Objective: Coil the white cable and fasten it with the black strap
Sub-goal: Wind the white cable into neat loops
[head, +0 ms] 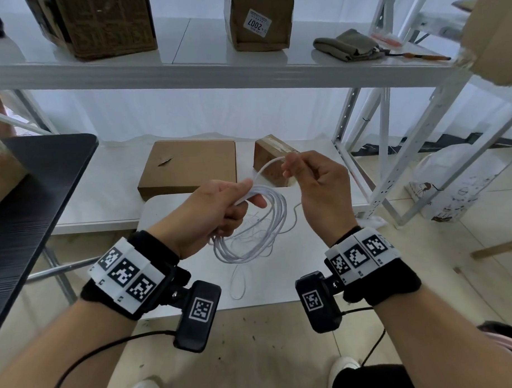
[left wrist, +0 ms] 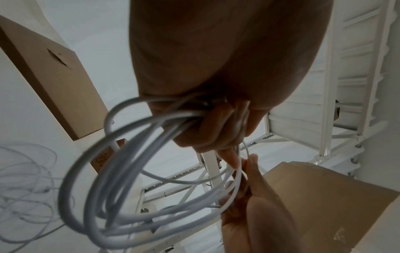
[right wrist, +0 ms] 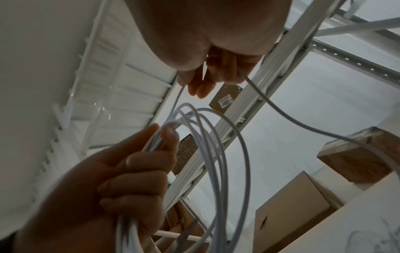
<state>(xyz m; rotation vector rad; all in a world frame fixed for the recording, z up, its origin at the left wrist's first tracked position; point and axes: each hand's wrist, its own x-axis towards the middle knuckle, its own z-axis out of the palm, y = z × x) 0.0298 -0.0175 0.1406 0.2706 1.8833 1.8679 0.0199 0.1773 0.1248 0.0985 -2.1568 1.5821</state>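
While the left hand point(head: 217, 212) clamps a bunch of loops of the white cable point(head: 267, 222) between thumb and curled fingers, the coil dangles below it over the white desk point(head: 168, 214). Just to its right and a bit higher, the right hand point(head: 315, 180) pinches a single strand that arcs back to the left hand's bundle. A loose tail trails down onto the desk beneath both hands. Cardboard boxes point(head: 190, 164) sit on the shelf beyond them.
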